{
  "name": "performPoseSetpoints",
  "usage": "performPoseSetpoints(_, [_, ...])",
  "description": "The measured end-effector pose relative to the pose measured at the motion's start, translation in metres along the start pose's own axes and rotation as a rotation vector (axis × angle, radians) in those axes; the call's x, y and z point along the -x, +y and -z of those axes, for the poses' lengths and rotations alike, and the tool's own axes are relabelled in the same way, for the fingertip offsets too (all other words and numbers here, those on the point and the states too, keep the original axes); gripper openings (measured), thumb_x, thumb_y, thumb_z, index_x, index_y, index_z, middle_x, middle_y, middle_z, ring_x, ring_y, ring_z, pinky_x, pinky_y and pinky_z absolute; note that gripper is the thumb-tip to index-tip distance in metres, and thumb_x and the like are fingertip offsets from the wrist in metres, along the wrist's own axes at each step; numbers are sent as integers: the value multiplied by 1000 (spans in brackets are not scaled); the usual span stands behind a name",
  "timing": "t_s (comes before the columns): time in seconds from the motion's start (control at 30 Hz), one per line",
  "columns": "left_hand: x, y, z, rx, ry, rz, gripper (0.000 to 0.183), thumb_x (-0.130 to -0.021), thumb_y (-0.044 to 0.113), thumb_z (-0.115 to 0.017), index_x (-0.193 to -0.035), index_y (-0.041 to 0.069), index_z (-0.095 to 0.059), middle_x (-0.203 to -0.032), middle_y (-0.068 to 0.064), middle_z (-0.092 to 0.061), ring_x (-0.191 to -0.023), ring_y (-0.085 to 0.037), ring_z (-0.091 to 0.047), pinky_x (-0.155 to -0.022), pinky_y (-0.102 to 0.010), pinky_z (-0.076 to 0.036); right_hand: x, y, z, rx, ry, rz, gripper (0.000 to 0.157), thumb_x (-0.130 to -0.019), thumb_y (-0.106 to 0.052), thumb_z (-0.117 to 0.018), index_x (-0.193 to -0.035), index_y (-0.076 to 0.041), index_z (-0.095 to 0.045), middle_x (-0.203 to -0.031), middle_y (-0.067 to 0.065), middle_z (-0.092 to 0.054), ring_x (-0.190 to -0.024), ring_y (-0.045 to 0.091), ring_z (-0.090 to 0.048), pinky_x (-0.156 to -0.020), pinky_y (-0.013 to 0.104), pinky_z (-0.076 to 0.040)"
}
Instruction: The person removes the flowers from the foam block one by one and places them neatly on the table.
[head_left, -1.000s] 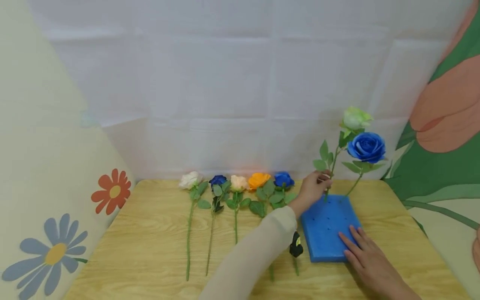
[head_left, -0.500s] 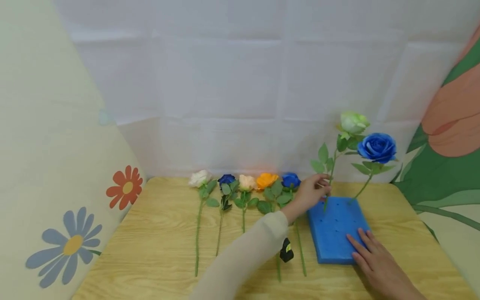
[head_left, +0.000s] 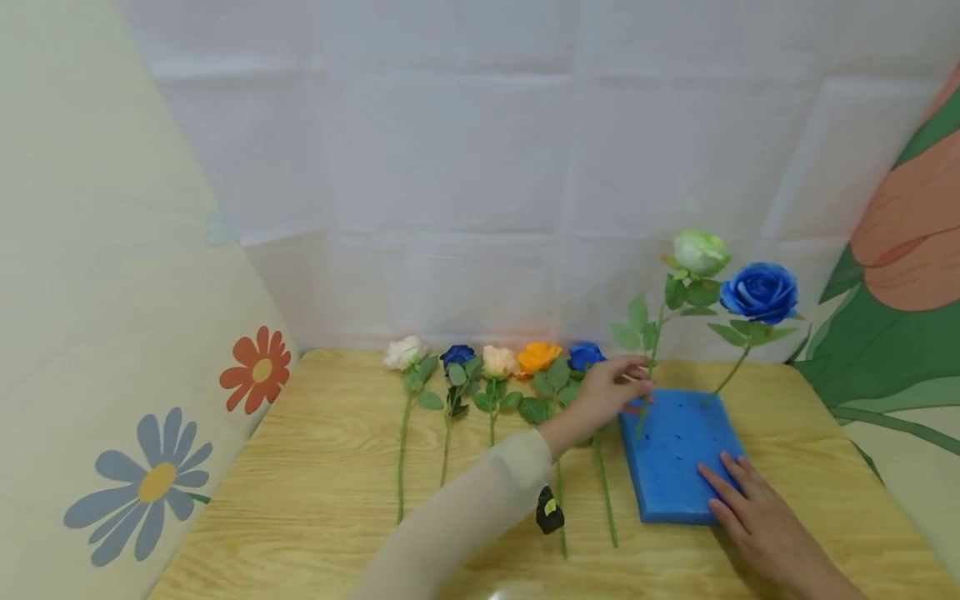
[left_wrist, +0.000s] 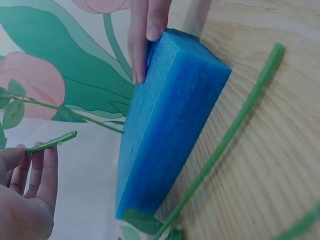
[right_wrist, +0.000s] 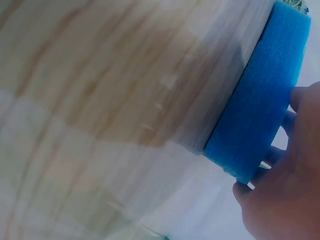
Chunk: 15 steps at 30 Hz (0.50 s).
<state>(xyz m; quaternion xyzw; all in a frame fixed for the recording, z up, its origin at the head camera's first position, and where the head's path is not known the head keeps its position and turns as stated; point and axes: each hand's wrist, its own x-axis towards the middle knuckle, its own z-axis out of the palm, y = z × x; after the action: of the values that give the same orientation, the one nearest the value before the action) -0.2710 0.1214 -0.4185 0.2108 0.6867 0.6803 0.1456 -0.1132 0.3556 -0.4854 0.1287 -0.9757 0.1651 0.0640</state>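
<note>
My left hand [head_left: 611, 387] pinches the stem of a pale green artificial rose [head_left: 701, 252] between thumb and fingers. In the left wrist view the cut stem end [left_wrist: 62, 140] points freely toward the blue foam block [left_wrist: 165, 115], apart from it. Several small holes dot the top of the foam block [head_left: 675, 492]. A blue rose [head_left: 759, 292] stands in its far right corner, leaning right. My right hand [head_left: 761, 521] rests on the block's near right part with fingers extended; the right wrist view shows those fingers [right_wrist: 302, 97] lying along its upper face.
Left of the block lie a white rose [head_left: 406, 353], a dark blue rose [head_left: 457, 357], a peach rose [head_left: 499, 362], an orange rose [head_left: 540, 358] and another blue rose [head_left: 586, 356], stems toward me. The wooden table [head_left: 300, 500] meets a white cloth [head_left: 450, 167] behind.
My left hand has brought the pale green rose's stem end nearer to me and leftward over the block. The right hand stays on the block. The head view has shifted slightly.
</note>
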Motion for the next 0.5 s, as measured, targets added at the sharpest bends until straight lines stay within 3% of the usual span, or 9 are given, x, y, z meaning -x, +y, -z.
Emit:
performPoseSetpoints(0.17, [16, 1, 19, 42, -4, 41, 43, -98, 10, -68, -141, 11, -59, -109, -1, -67, -86, -15, -72, -77, -44, -63, 1, -1, -2, -12, -11, -1, 45, -105, -30, -55, -145, -7, -56, -152, 33, -39, -139, 56, -34, -103, 72, -36])
performPoseSetpoints(0.5, [45, 1, 54, 30, 2, 58, 46, -98, 12, -68, -143, 9, -56, -116, -10, -66, -97, -29, -71, -82, -49, -62, 3, 2, -6, -25, -20, -13, 47, -107, -31, -52, -147, -6, -53, -154, 34, -35, -141, 56, -30, -108, 72, -30])
